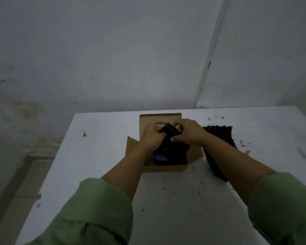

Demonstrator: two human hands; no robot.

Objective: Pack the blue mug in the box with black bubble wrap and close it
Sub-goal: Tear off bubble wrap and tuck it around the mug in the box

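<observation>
Both hands (154, 133) (apparently) on bubble wrap (170, 133)

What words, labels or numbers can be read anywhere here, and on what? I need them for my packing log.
None can be read.
Cardboard box: plain brown, no print visible.
Black bubble wrap, blue mug, white table: no text.
Dark specks on the table are marks, not lettering.

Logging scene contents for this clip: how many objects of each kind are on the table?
Brown cardboard box, flaps open: 1
Blue mug, inside the box: 1
Black bubble wrap pieces: 2, one in both hands, one on the table
Total: 4
</observation>
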